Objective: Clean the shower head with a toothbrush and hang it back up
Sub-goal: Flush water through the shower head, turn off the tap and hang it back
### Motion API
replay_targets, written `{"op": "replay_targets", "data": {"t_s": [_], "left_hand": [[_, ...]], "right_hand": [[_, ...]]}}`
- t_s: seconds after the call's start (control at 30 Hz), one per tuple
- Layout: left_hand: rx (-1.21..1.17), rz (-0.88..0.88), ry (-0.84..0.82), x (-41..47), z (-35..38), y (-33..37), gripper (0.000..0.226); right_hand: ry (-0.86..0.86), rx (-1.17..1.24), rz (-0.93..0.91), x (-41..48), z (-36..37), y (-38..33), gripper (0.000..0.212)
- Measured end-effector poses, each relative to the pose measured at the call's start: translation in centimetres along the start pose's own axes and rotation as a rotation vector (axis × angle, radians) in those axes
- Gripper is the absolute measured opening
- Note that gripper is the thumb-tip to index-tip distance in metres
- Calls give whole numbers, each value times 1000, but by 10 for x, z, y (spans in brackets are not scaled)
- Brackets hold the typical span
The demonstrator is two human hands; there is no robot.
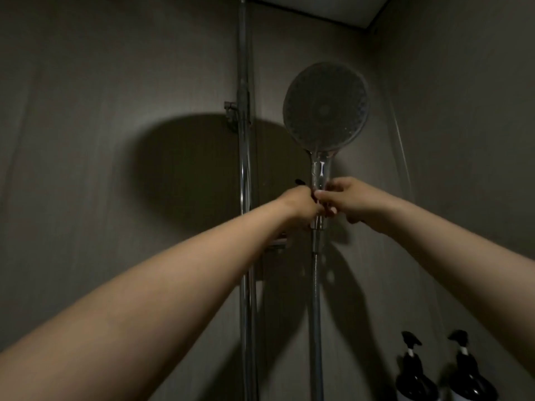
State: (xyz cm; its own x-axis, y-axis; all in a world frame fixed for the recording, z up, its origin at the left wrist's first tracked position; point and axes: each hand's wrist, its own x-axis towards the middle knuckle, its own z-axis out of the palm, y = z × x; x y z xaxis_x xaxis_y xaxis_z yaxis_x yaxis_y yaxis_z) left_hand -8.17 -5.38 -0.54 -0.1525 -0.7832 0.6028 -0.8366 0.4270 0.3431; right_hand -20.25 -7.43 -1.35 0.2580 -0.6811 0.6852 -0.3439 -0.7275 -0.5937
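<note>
The round shower head (325, 107) stands upright in front of the wall, its nozzle face turned toward me, with a chrome handle (320, 172) below it. My left hand (298, 202) and my right hand (351, 199) both grip the lower part of that handle, meeting around it. The metal hose (315, 314) hangs straight down from the handle. A small dark tip (386, 182) pokes out above my left hand; whether it belongs to a toothbrush I cannot tell. The light is dim.
A vertical chrome riser pipe (245, 198) runs up the wall left of the hands, with a bracket (231, 111) on it. Two dark pump bottles (414, 374) (469, 374) stand at the lower right. The side wall closes in on the right.
</note>
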Motion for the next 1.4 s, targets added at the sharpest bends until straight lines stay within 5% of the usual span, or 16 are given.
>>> {"op": "replay_targets", "data": {"t_s": [0.13, 0.3, 0.37, 0.67, 1.0, 1.4], "left_hand": [[110, -6, -32, 13, -14, 4, 37], [92, -442, -267, 21, -26, -11, 72], [11, -474, -249, 24, -26, -18, 75], [-97, -454, -180, 20, -26, -20, 74], [-208, -310, -117, 8, -56, -17, 40], [-206, -251, -60, -7, -72, -13, 29]], "right_hand": [[24, 40, -74, 18, 2, -1, 16], [38, 132, -159, 37, 9, -3, 16], [31, 118, -177, 45, 10, -7, 11], [11, 37, -179, 59, 18, -12, 17], [-2, 64, -196, 58, 16, -38, 15], [-18, 27, -155, 57, 20, -66, 19]]}}
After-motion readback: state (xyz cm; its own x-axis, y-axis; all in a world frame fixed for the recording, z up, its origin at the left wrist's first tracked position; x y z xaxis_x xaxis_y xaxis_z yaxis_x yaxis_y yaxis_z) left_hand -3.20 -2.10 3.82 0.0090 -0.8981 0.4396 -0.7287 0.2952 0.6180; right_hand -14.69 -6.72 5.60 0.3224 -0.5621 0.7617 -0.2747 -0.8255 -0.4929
